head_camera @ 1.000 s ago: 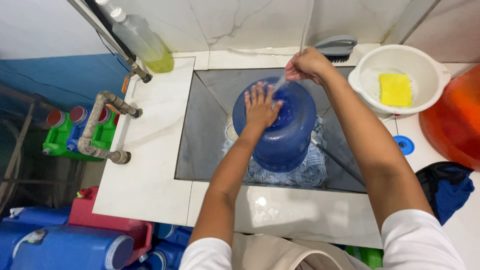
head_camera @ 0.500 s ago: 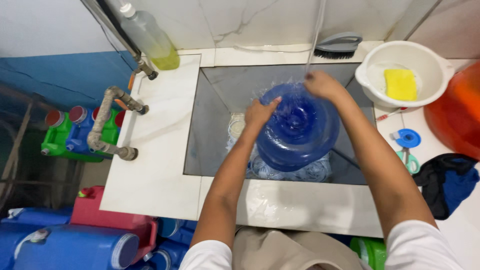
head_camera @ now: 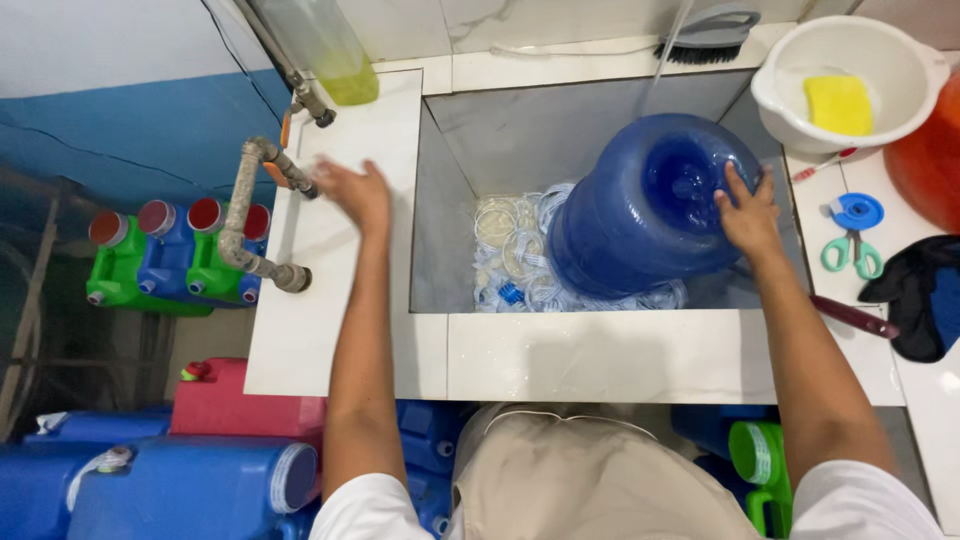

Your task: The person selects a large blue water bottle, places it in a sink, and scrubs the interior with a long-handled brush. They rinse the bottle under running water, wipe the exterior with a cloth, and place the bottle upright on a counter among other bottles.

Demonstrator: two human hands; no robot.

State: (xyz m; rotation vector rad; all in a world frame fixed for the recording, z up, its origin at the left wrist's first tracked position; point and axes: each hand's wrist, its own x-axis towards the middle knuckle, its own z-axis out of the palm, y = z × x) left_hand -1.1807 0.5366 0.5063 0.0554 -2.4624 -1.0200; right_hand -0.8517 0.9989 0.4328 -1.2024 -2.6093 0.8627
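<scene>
A large blue water jug (head_camera: pixel 640 210) stands tilted in a grey tiled sink (head_camera: pixel 520 130), bottom facing up, on a heap of clear plastic rings and caps (head_camera: pixel 520 250). My right hand (head_camera: pixel 748 212) presses on the jug's right rim and holds it. My left hand (head_camera: pixel 352 192) is out over the white counter on the left, fingers spread and empty, close to the metal pipe tap (head_camera: pixel 262 200). A thin stream of water (head_camera: pixel 668 50) falls into the sink from above.
A white basin (head_camera: pixel 900 50) with a yellow sponge (head_camera: pixel 838 102) sits at the back right, beside an orange tub (head_camera: pixel 930 150). Scissors (head_camera: pixel 848 250), a blue cap, a dark cloth and a brush (head_camera: pixel 710 35) lie around. Coloured jerrycans (head_camera: pixel 170 250) stand below left.
My left hand has left the jug and swung left toward the tap. The jug has tipped to the right, and my right hand now holds its right rim.
</scene>
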